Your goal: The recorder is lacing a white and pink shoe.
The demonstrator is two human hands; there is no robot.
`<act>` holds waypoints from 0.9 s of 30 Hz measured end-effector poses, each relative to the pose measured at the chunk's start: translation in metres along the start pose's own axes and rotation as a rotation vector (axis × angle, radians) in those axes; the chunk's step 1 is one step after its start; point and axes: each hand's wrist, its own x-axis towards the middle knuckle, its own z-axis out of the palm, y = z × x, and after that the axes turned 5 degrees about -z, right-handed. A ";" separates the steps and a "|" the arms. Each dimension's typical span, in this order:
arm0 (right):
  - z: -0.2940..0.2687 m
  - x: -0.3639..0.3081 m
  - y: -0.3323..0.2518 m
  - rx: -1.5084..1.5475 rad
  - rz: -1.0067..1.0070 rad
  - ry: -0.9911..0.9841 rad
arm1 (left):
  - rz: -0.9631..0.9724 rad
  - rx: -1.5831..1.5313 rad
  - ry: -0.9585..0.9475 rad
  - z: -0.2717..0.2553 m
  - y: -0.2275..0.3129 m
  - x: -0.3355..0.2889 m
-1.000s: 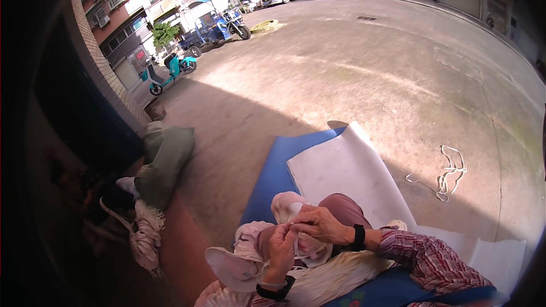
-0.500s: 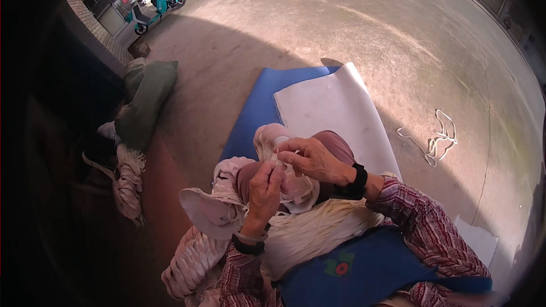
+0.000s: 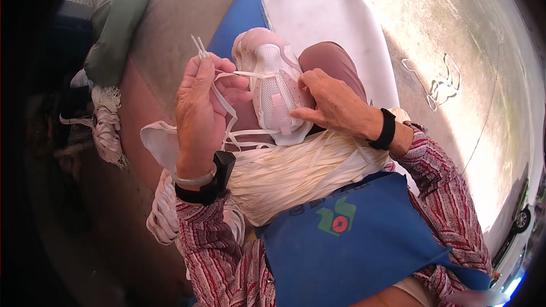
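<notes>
Shoelaces [image 3: 250,74], apparently mid-lacing, are pinched by the left hand [image 3: 199,95]; right hand [image 3: 336,101] spreads at pink-and-white sneaker [image 3: 268,94]; pulling calls for steadying.

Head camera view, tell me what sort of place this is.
Probably an outdoor paved yard or street side: bare concrete-like ground runs off beyond the person, bright sunlight falls across part of it, and what looks like a vehicle's wheel shows at the right edge.

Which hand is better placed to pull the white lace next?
Probably the left hand: it pinches the white lace near its ends. The right hand is at the side of the pale shoe, better placed for steadying it.
</notes>
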 end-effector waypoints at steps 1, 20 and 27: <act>0.003 0.000 0.001 0.009 0.009 -0.005 | -0.030 0.027 0.049 0.003 0.000 0.003; 0.003 -0.003 -0.019 -0.173 -0.109 0.128 | -0.124 -0.335 -0.214 -0.017 0.013 0.014; 0.055 0.004 -0.030 -0.529 -0.412 -0.045 | -0.182 -0.291 -0.239 -0.019 0.007 0.019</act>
